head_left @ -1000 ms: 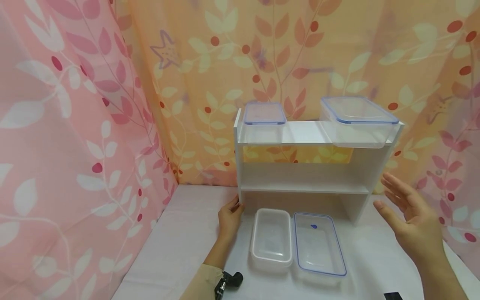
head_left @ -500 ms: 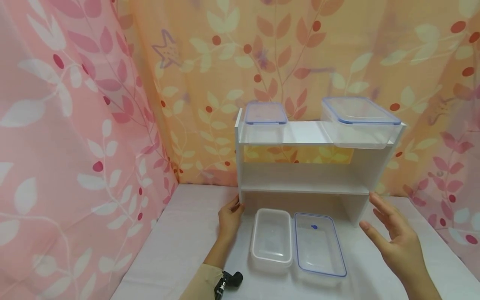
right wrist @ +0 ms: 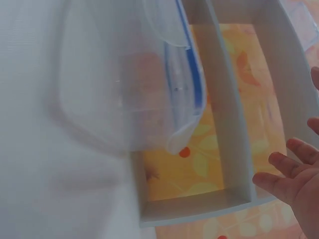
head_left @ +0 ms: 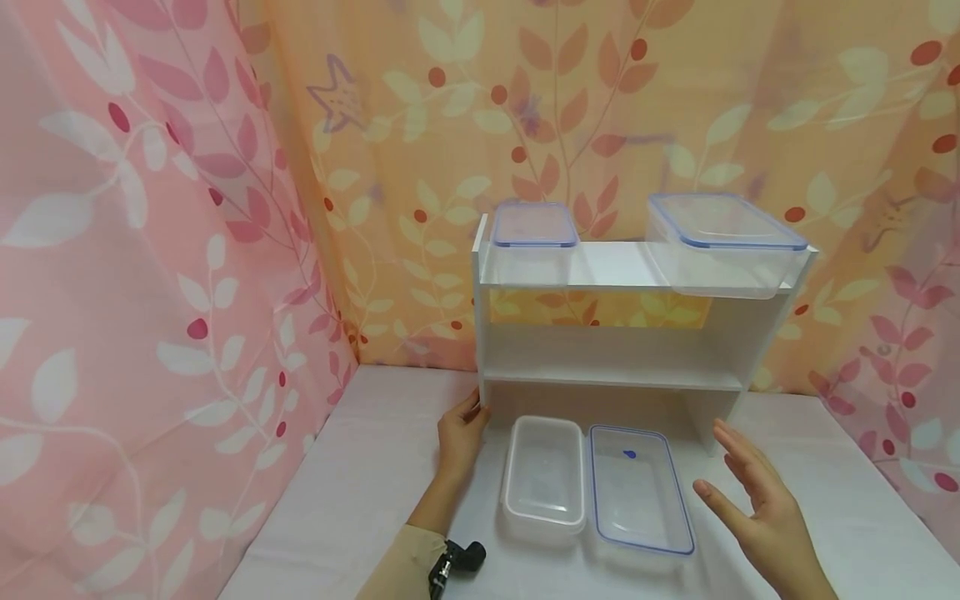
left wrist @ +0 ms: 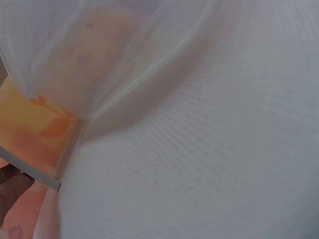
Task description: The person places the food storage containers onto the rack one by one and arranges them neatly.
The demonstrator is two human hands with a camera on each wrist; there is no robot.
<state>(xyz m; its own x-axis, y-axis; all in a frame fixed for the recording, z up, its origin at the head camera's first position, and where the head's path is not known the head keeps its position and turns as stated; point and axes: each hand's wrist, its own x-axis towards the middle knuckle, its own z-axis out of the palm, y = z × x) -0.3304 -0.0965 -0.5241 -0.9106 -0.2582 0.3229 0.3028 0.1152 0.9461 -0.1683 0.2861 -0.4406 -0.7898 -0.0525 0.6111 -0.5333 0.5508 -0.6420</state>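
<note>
A white two-tier shelf (head_left: pixel 611 357) stands at the back of the table. My left hand (head_left: pixel 460 437) grips the low front edge of its left side panel; in the left wrist view, fingers (left wrist: pixel 15 191) lie against that panel (left wrist: pixel 32 170). My right hand (head_left: pixel 761 517) hovers with spread fingers right of a clear, blue-rimmed food container (head_left: pixel 641 496), holding nothing. Beside that container sits a white-rimmed plastic one (head_left: pixel 545 479). In the right wrist view, the right hand (right wrist: pixel 299 186) appears before the shelf, near the blue-rimmed container (right wrist: pixel 114 94).
On the shelf top are a small blue-lidded container (head_left: pixel 535 237) at left and a larger one (head_left: pixel 727 233) at right, overhanging the front edge. Floral curtains (head_left: pixel 420 125) hang behind and at the left. A black device (head_left: pixel 457 562) is strapped to the left wrist.
My right hand has moved left and down, from beside the shelf's right panel to near the blue-rimmed container. The left hand has stayed on the shelf's side panel.
</note>
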